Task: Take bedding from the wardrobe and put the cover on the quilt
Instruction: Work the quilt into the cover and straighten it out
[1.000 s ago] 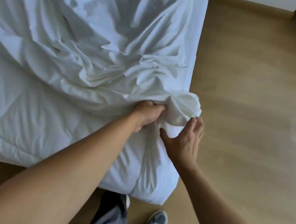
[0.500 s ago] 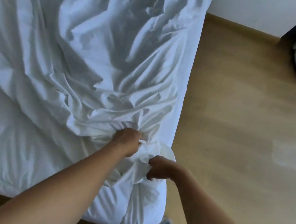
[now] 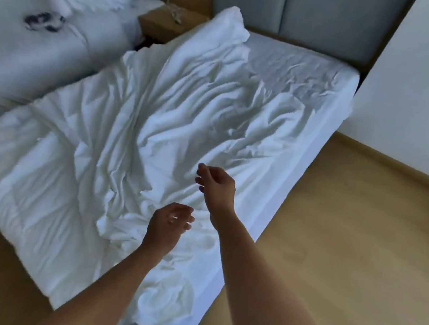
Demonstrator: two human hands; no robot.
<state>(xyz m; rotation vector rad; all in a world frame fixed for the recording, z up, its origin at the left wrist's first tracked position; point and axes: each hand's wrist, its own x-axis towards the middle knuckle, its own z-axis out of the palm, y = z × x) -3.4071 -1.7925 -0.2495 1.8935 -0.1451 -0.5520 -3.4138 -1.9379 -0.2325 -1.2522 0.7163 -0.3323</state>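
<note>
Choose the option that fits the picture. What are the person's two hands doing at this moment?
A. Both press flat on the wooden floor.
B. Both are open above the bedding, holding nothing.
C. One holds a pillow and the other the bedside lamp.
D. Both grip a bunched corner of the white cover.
B. The left hand and right hand hover with fingers loosely spread over the rumpled white cover, and no cloth is pinched in either.

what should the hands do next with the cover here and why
Probably reach forward and take hold of the cover again. Both the left hand and right hand are open above the bed, gripping nothing, while the cover lies bunched in deep wrinkles across the middle and the quilt shows bare along the left side, so it seems not yet spread over it.
</note>
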